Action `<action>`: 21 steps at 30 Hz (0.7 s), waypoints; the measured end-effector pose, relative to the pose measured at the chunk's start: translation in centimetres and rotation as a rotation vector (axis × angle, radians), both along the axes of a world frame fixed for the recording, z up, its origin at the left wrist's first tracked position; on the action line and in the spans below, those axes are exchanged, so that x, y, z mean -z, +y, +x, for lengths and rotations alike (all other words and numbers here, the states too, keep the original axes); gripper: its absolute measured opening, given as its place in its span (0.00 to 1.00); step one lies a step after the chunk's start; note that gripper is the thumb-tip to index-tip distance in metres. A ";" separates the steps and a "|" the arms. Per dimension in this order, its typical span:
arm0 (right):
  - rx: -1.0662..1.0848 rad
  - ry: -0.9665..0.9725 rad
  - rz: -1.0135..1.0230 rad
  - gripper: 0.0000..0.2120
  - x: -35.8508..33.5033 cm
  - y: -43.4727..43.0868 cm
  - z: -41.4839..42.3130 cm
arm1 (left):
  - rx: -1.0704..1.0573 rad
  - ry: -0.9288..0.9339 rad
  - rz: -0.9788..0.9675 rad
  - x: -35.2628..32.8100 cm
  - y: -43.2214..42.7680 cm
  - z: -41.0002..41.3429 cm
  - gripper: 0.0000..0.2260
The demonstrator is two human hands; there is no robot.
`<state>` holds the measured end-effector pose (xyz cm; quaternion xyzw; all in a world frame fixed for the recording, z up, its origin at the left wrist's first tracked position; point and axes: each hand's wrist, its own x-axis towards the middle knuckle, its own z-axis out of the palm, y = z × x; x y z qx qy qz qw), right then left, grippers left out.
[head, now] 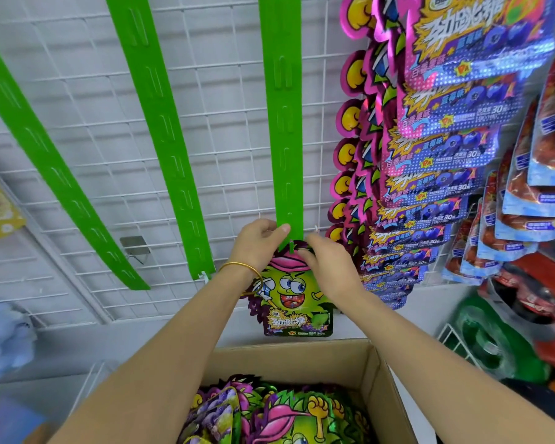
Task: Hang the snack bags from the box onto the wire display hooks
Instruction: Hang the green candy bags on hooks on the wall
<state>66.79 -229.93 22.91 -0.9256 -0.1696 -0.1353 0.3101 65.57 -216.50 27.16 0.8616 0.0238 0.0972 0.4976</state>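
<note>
Top of snack bag [297, 296] behind fingers [314, 251]

Three green strips [161, 123], one box [377, 376]

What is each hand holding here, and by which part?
The left hand pinches the green strip at its bottom end; the right hand grips the bag by its top edge.

A cartoon snack bag [293, 299] hangs upright at the green strip's [284, 139] bottom end. More bags [285, 415] fill the box [302, 355].
</note>
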 end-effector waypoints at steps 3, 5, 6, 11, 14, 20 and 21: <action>0.017 0.026 -0.005 0.10 0.5 0.0 0.2 | 0.032 -0.009 -0.018 0.6 0.1 -0.8 0.14; 0.044 0.026 0.002 0.11 0.5 0.2 0.2 | 0.040 -0.057 0.016 1.3 0.5 -1.3 0.16; 0.059 -0.001 0.014 0.12 0.6 0.1 0.0 | 0.034 -0.100 0.048 1.7 0.8 -1.6 0.17; 0.139 -0.399 0.009 0.16 3.4 -1.0 -4.3 | -0.066 -0.274 0.147 3.7 3.3 -5.2 0.19; -0.074 0.081 -0.054 0.15 8.6 -0.9 -7.2 | -0.003 -0.153 0.157 6.5 4.9 -9.6 0.17; -0.247 0.804 -0.362 0.35 18.4 -0.9 -9.2 | -0.017 0.134 0.129 11.2 7.9 -13.9 0.14; -0.271 0.818 -0.412 0.39 19.3 -1.0 -9.6 | -0.023 0.141 0.117 11.5 8.0 -13.9 0.14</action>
